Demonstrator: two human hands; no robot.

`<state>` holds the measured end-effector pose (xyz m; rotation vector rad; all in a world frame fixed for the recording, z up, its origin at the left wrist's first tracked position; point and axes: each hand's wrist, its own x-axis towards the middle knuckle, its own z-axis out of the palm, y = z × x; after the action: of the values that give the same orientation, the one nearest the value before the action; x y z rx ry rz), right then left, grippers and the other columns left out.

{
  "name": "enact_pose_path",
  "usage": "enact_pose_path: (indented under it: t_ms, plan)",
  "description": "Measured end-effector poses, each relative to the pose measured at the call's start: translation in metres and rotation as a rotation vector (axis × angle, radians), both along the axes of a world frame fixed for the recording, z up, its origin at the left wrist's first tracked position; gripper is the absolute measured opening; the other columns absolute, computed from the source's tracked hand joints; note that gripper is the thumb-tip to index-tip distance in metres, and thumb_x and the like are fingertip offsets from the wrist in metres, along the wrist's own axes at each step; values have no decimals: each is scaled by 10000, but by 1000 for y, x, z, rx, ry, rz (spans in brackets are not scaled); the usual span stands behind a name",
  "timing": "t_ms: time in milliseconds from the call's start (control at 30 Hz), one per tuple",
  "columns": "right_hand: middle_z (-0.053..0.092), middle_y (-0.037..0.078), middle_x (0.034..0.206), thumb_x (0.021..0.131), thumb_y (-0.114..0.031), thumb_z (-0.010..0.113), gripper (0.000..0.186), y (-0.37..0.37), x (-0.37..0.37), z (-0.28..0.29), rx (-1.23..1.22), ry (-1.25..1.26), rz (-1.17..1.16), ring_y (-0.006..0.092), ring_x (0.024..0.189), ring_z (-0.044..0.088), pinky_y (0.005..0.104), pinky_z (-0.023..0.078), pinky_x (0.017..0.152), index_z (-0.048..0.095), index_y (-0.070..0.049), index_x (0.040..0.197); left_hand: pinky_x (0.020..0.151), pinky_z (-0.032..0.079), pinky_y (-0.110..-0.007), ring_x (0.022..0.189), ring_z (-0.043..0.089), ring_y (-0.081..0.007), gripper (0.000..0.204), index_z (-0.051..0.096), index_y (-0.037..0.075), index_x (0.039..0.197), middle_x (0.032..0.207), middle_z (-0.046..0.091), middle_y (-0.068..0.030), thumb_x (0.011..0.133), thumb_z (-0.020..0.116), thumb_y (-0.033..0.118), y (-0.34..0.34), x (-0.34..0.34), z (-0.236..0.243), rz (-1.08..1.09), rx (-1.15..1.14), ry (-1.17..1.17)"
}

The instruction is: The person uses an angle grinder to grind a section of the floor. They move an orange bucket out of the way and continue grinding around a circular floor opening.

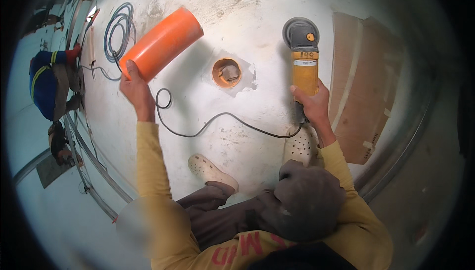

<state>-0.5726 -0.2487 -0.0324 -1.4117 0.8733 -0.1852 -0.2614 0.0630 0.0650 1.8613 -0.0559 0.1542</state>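
Note:
My left hand (136, 88) is closed on the near end of an orange plastic pipe (163, 45), which tilts up toward the far right. In my right hand (315, 104) is a yellow angle grinder (305, 72), gripped by its body, with its dark round disc (302, 25) pointing away from me. A black cord (227, 114) runs from the grinder's rear end across the floor to the left. Between my hands, an orange-rimmed round opening (226, 72) sits in the pale floor, with rough grey patching around it and debris inside.
A coiled grey-blue cable (118, 30) lies beyond the pipe. Flat brown cardboard (363, 87) is on the right. Metal rails (96, 166) edge the floor at left, where another person in blue (44, 84) bends. My pale clogs (210, 171) are near the opening.

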Motion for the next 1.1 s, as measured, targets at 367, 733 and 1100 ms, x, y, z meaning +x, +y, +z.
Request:
enact_pose_path:
  t_ms: [367, 733, 1100]
  plan:
    - [692, 49, 940, 885, -152, 813, 364, 6, -6, 14, 67, 18, 4, 131, 784, 660, 294, 549, 713, 656, 16, 1166, 931, 586, -449, 1144, 689, -316, 417, 604, -90, 1248, 1207, 674, -184, 1099, 573, 299, -71, 82, -129, 222, -667, 337]
    - [701, 53, 949, 885, -153, 814, 349, 23, -8, 10, 79, 2, 61, 125, 787, 651, 295, 544, 723, 664, 20, 1148, 821, 527, -381, 895, 677, -223, 359, 679, -42, 1100, 973, 704, -114, 1081, 596, 308, -39, 53, -132, 186, -196, 360]
    - [739, 86, 1020, 874, -138, 800, 357, 41, -4, -21, -126, 108, 373, 156, 912, 684, 322, 563, 826, 651, 26, 1153, 860, 540, -301, 1007, 676, -137, 521, 649, -31, 1275, 1161, 705, -79, 961, 799, 357, -166, -279, -127, -247, -673, 1000]
